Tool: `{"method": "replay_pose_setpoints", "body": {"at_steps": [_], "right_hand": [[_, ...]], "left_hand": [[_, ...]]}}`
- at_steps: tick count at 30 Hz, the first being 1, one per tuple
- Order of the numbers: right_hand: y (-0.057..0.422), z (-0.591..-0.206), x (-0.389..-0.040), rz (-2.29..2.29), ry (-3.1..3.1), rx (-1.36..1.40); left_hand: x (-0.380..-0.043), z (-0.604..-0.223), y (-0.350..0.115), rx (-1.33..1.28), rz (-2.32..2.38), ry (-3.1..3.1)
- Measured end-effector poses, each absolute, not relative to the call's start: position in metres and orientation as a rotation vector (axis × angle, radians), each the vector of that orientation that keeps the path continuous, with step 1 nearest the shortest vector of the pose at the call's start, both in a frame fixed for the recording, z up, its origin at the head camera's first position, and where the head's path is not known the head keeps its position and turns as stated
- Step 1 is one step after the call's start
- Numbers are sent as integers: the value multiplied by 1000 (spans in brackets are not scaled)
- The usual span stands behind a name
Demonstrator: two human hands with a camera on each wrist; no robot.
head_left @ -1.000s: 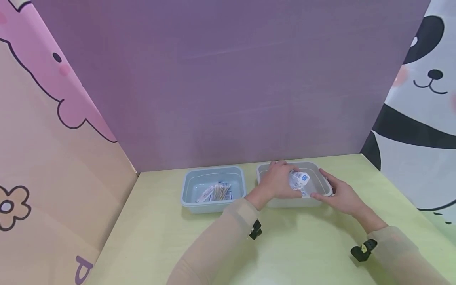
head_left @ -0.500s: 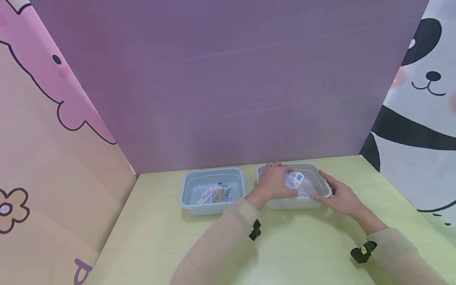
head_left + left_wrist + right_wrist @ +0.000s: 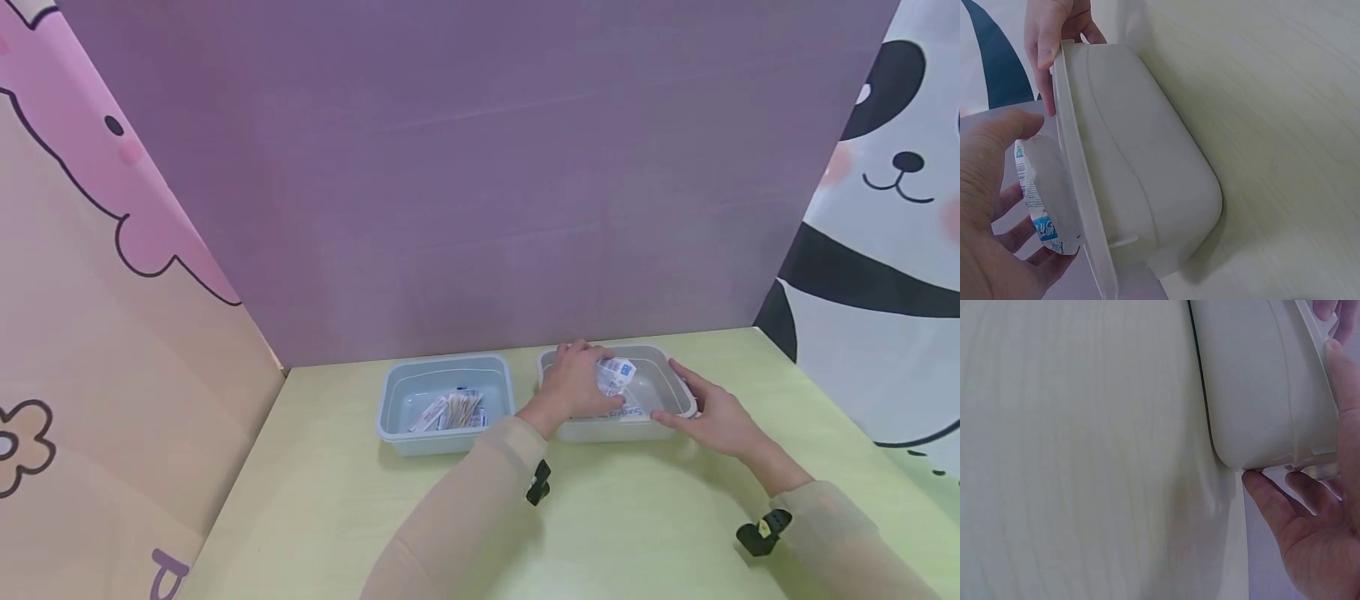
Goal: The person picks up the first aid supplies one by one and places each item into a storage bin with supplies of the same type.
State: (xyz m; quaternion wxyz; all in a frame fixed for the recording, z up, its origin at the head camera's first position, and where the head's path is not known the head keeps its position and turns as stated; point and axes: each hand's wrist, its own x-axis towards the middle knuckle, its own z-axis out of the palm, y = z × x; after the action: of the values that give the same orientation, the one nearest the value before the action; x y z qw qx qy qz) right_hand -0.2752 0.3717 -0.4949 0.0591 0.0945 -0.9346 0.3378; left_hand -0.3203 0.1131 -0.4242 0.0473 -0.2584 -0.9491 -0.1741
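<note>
My left hand [image 3: 576,385] holds a white packet with blue print [image 3: 617,375] over the left half of a pale grey plastic bin [image 3: 622,432]. In the left wrist view, thumb and fingers curve around this packet [image 3: 1047,194], just at the bin's rim. Its contents cannot be made out. Below it, something with blue lettering [image 3: 628,412] shows inside the bin, partly hidden. At the bin's right end, my right hand [image 3: 716,421] grips the rim and side, thumb at the front. The right wrist view has those fingers against the bin's end wall [image 3: 1260,400].
Left of the grey bin stands a light blue bin [image 3: 442,444]. Inside it lie a bundle of cotton swabs [image 3: 462,408] and small white packets [image 3: 429,414]. Behind the pale yellow table [image 3: 337,500] rises a purple panel [image 3: 450,183], with printed panels at both sides.
The left hand and its packet have shifted slightly left and down, and more blue lettering shows in the grey bin. The right hand keeps its grip. The whole view has drifted a little.
</note>
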Motion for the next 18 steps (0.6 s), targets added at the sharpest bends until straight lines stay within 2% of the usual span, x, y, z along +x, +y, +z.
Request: {"method": "replay_pose_setpoints", "body": {"at_steps": [18], "right_hand": [[369, -493, -273, 1025, -2798, 292]], "left_hand": [[-327, -440, 118, -768, -468, -2930]]}}
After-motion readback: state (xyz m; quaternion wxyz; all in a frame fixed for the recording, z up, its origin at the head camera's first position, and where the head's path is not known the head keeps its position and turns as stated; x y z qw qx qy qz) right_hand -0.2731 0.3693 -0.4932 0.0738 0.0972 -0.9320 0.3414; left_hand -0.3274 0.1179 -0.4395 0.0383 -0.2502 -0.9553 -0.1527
